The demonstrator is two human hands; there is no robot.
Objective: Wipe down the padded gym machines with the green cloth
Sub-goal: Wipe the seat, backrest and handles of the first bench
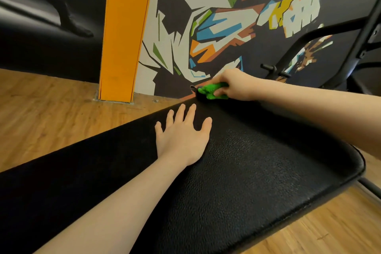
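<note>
wood-look flooring (51,121) runs under the scene, meeting a dark wall with a bright angular mural (206,27) and an orange pillar (123,33) standing at the corner. from my head view i look down along a black padded bench (257,167), its textured upholstery filling the lower middle and stretching away toward the wall, with a rounded corner at the near right. my left hand (181,140) lies flat on the pad about midway along it, fingers straight and spread, palm down, holding nothing; its grip is plainly open and just pressing on the surface. my right hand (233,85) reaches across to the far end of the pad, near the wall, and its grip is closed around the green cloth (210,90), which is bunched up so that only a lump of it sticks out past the fingers on the left. the cloth sits right at the far edge of the padding, touching it, beside a small dark fitting i cannot make out. the two hands are apart, the right one beyond and slightly to the right of the left. to the right, a black metal frame (338,47) of tubes rises at an angle in front of the mural, with a short knobbed peg low on it, and one more tube shows under the bench's near right corner.
</note>
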